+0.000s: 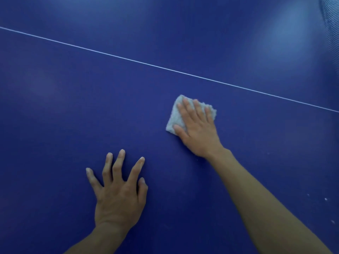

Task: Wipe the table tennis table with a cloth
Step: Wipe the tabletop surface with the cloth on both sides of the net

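The blue table tennis table (73, 107) fills the whole head view. A small folded grey-white cloth (174, 116) lies flat on it right of centre. My right hand (197, 129) presses down on the cloth with straight, spread fingers and covers most of it. My left hand (117, 189) rests on the bare table at the lower left, its fingers spread and its fingertips touching the surface. It holds nothing.
A thin white line (165, 69) crosses the table from upper left to right, just beyond the cloth. The net's mesh (331, 21) shows at the top right corner. A few white specks (326, 199) lie on the table at the lower right.
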